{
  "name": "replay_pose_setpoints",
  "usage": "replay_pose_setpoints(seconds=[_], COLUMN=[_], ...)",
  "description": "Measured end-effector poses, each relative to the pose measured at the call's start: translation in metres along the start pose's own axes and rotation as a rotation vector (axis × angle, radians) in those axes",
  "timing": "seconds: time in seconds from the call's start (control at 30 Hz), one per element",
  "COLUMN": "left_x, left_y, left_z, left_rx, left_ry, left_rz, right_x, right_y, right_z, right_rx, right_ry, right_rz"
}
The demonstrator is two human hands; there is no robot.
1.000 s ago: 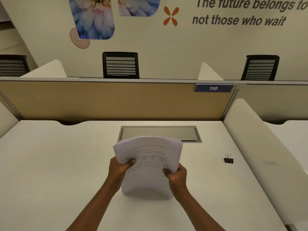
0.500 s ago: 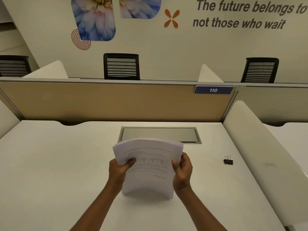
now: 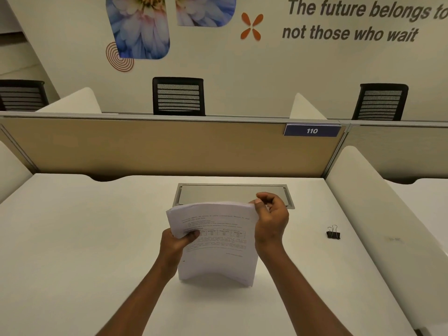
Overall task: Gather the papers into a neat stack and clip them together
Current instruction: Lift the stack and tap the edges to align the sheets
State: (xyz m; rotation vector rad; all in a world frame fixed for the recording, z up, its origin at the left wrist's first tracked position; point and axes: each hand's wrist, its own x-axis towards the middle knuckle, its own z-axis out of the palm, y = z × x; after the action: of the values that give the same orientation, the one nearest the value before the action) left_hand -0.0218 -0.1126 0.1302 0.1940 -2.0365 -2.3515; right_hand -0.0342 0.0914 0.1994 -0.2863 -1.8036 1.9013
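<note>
Item: papers [image 3: 215, 241], one gathered sheaf, printed face toward the wearer, standing on its lower edge on the white tabletop [image 3: 72, 251] and bowing backward along its length; the landmark for all places below is this sheaf. The left hand [image 3: 175, 243] is gripping the sheaf's left side partway up, thumb lying over the printed face, fingers closed around the back where they are hidden. The right hand [image 3: 270, 220] is sitting at the sheaf's upper right corner, thumb and forefinger curled and pinching or pressing at that corner; whether they are truly clamping the sheets or only nudging the top edge cannot be told. Item: binder clip [image 3: 333, 232], black with wire handles, lying untouched on the tabletop well to the right of the sheaf, apart from both hands. Item: metal cable hatch [image 3: 232, 190], set flush in the tabletop just behind the sheaf. Status, by judgement: gathering is looking done, since no loose sheets are lying elsewhere; squaring is under way, the upper left edges fanning slightly and not yet flush. Remaining: finishing the alignment, fetching the clip from the right, and fastening it over one edge of the sheaf.
</note>
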Motion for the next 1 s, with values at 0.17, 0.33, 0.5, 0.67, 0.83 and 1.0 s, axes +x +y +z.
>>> replay_pose_setpoints(seconds=[0.17,0.33,0.5,0.67,0.83,1.0], left_x=[0.001,0.002,0.003,0.004,0.003,0.002], left_y=[0.0,-0.002,-0.001,-0.001,0.0,0.001], left_z=[-0.001,0.0,-0.003,-0.005,-0.005,-0.005], left_rx=[0.003,-0.003,-0.029,-0.024,-0.007,-0.016], left_ry=[-0.026,-0.033,-0.021,-0.021,-0.016,-0.004], left_rz=[-0.015,-0.023,-0.024,-0.035,-0.042,-0.051], right_x=[0.0,0.002,0.004,-0.006,-0.016,-0.026], right_y=[-0.001,0.005,0.024,0.064,0.084,0.089], right_z=[-0.002,-0.007,-0.023,-0.034,-0.034,-0.034], right_rx=[0.075,0.156,0.314,-0.035,-0.115,-0.113], right_ry=[0.005,-0.036,-0.278,-0.414,-0.404,-0.379], right_rz=[0.034,0.022,0.026,0.195,0.345,0.417])
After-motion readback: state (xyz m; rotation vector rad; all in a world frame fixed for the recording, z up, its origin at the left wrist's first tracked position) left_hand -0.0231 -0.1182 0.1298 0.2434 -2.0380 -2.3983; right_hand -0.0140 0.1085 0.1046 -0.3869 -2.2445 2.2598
